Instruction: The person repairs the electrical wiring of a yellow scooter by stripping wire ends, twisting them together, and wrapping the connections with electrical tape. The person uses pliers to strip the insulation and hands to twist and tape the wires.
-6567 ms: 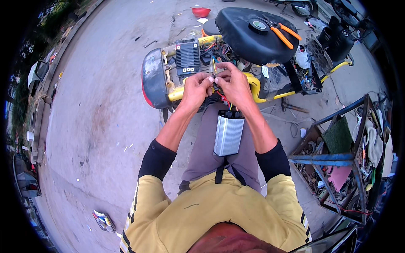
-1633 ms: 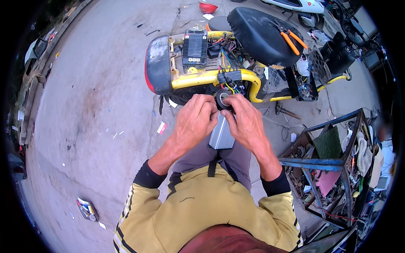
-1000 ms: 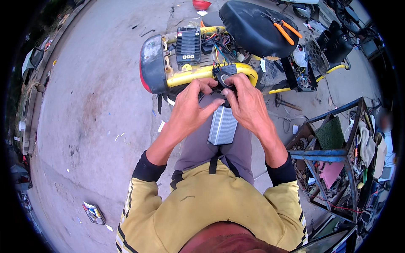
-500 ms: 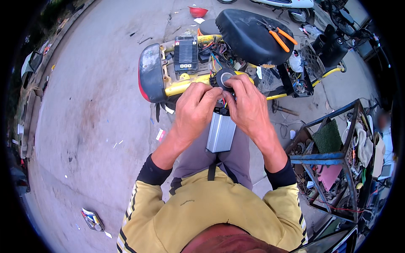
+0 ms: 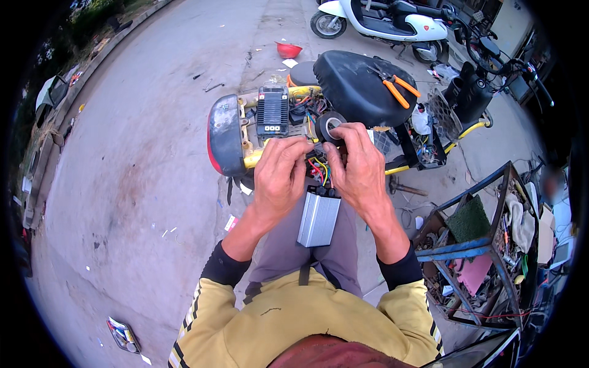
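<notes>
Between the thumb and fingers of my right hand (image 5: 361, 168) is a roll of black tape (image 5: 323, 127), held on edge above the opened scooter frame. Just left of it, my left hand (image 5: 276, 173) is closed in a pinch; what lies between its fingertips is too small to make out. Under both hands, red, yellow and blue wires (image 5: 318, 168) come out of a silver finned controller box (image 5: 319, 219), which rests on my thighs. A black finned box (image 5: 272, 113) sits on the yellow frame beyond my left hand.
The black seat (image 5: 350, 89) lies over the frame, with orange-handled pliers (image 5: 397, 91) on top. A hammer (image 5: 408, 188) is on the ground at right, near a metal-framed bin (image 5: 457, 250) of scrap. A white scooter (image 5: 386, 27) and red bowl (image 5: 288, 50) are farther off.
The view has tilted up, showing more of the white scooter. My fingertips have drawn slightly apart, the left hand moving left of the tape roll, and the coloured wires show more.
</notes>
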The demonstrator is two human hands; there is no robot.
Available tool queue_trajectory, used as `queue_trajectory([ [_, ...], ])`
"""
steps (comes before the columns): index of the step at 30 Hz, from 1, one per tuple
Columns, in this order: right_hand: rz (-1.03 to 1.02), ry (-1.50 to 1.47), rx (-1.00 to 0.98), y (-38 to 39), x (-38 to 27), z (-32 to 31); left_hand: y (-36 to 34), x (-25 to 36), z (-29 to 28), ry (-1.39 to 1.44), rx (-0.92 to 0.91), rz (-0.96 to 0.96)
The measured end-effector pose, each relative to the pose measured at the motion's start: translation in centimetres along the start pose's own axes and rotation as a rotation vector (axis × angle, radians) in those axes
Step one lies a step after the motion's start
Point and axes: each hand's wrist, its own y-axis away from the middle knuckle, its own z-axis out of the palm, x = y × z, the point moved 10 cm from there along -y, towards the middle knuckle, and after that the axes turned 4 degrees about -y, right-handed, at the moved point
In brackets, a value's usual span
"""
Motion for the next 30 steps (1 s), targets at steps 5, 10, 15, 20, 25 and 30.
queue_trajectory([
  [5,-0.077,-0.044,0.157,-1.9,-0.5,-1.5,-0.2,2.2,-0.2,-0.17,0.033,0.238],
  [10,-0.128,-0.062,0.217,-2.4,-1.1,-2.2,1.4,2.0,-0.2,-0.209,0.05,0.252],
  [15,-0.21,0.007,0.168,-2.5,-1.8,-2.1,0.9,-2.3,0.4,0.385,0.017,-0.277],
  [20,-0.371,0.103,0.124,-2.3,-4.3,-1.8,-0.9,-3.4,4.1,0.887,-0.121,-0.504],
  [25,-0.302,0.122,0.04,-2.2,-3.4,-1.8,-1.8,-2.8,3.0,0.596,-0.212,-0.467],
  [30,-0.204,0.041,-0.04,-1.8,-2.7,-1.5,-2.1,0.7,1.4,-0.134,-0.061,0.118],
])
